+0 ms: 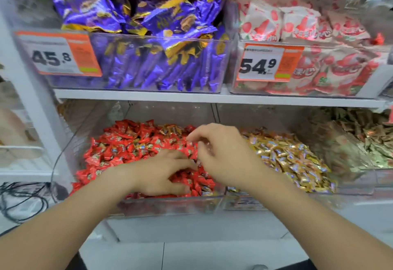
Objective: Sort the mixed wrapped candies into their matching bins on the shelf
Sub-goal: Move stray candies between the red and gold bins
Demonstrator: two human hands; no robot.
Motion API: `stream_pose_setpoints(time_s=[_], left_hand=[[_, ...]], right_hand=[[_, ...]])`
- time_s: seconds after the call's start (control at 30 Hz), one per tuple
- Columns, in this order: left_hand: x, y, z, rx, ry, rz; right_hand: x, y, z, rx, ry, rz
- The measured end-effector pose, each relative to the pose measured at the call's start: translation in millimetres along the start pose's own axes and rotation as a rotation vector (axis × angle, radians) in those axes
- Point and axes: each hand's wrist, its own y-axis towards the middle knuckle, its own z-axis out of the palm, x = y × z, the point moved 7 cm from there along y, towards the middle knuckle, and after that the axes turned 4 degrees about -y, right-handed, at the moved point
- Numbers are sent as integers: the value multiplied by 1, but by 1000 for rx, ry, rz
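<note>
Head view: I am watching both hands working over the red candies (127, 144) in the lower bin (165, 207).
I am seeing the left hand (161, 171) curling round a clump of them. The right hand (223, 154) is hovering just beside it, fingertips drawn together but blurred, so I cannot tell if it is holding anything. Gold candies (293, 159) are lying alongside.

Bright, even light falls from overhead, and shadows are faint: only a dim band lies under the front edge of the upper shelf (148, 96). White glare streaks the purple wrappers (85, 8), small glints dot the red candies (119, 148), and the clear bin (148, 206) front carries hazy reflections. Motion blur softens everything, worst at the top right corner and on the right hand (225, 154). Wide-angle distortion slants the shelf post (27, 91) at the left edge.
</note>
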Motion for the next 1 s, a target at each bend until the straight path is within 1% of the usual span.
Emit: stream_pose_setpoints(time_s=[0.03, 0.07, 0.13, 0.2, 0.27, 0.3, 0.33, 0.37, 0.43, 0.5, 0.53, 0.63, 0.7, 0.77, 0.8, 0.83, 0.9, 0.97, 1.0], left_hand=[[4, 0, 3, 66, 28, -1], [8, 0, 3, 95, 67, -25], [15, -2, -6, 99, 159, -92], [21, -5, -15, 92, 229, -156], [27, -12, -21, 81, 259, -227], [29, -17, -24, 71, 279, -261], [31, -21, -27, 42, 318, -286], [31, -26, -32, -6, 374, -297], [29, -37, -40, -122, 434, -287], [28, -49, -45, -197, 366, -270], [29, -54, -45, -197, 317, -277], [35, -62, -32, -97, 201, -345], [34, -61, -22, -27, 197, -367], [32, -56, -16, 29, 239, -391], [31, -54, -15, 55, 249, -405], [31, -51, -14, 81, 246, -412], [31, -44, -12, 133, 217, -405], [31, -37, -9, 200, 167, -409], [30, -33, -10, 233, 148, -414]], right_hand=[[5, 6, 17, 93, -47, 9], [8, 10, 35, 205, -99, 29], [6, 14, 60, 406, -209, 37], [-2, 19, 65, 520, -256, 52], [-11, 25, 68, 612, -243, 81], [-14, 26, 74, 667, -246, 72], [-15, 26, 82, 716, -290, 24], [-13, 26, 92, 743, -357, -64], [-6, 25, 114, 719, -420, -215], [-2, 28, 126, 660, -407, -253], [-2, 35, 125, 598, -398, -242], [-9, 55, 111, 438, -354, -109], [-14, 60, 100, 377, -317, -57], [-14, 58, 86, 343, -334, -37], [-14, 56, 81, 348, -321, -15], [-15, 51, 77, 390, -290, 21], [-15, 36, 77, 585, -285, 91], [-12, 21, 83, 761, -413, 84], [-11, 18, 85, 799, -477, 76]])
